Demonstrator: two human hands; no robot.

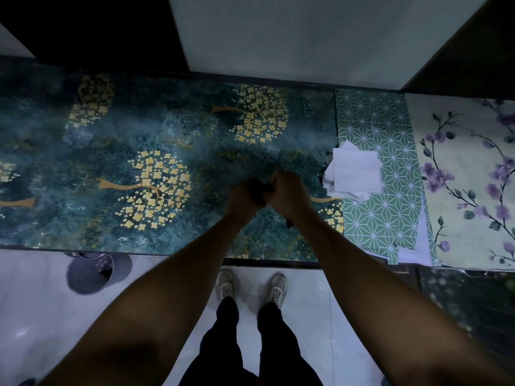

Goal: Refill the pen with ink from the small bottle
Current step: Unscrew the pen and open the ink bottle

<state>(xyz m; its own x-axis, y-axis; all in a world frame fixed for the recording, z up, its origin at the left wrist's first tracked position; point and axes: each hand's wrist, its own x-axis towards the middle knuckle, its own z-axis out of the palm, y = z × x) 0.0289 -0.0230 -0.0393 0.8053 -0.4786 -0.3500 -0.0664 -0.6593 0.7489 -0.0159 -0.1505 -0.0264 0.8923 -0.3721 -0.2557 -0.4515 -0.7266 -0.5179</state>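
Both fists meet over the middle of the dark green table (167, 140). My left hand (245, 196) and my right hand (288, 193) are closed, knuckles touching, around a small dark object (265, 188). Only a sliver of it shows between the fingers, so I cannot tell whether it is the pen or the small bottle. A short dark pen-like piece with a shiny end (289, 223) lies on the table just beside my right wrist, near the front edge.
A loose stack of white tissues (354, 171) lies to the right on a green star-patterned mat (373, 123). A cream floral mat (468, 176) is further right. Below the front edge are a grey bin (89, 271) and my shoes on the pale floor.
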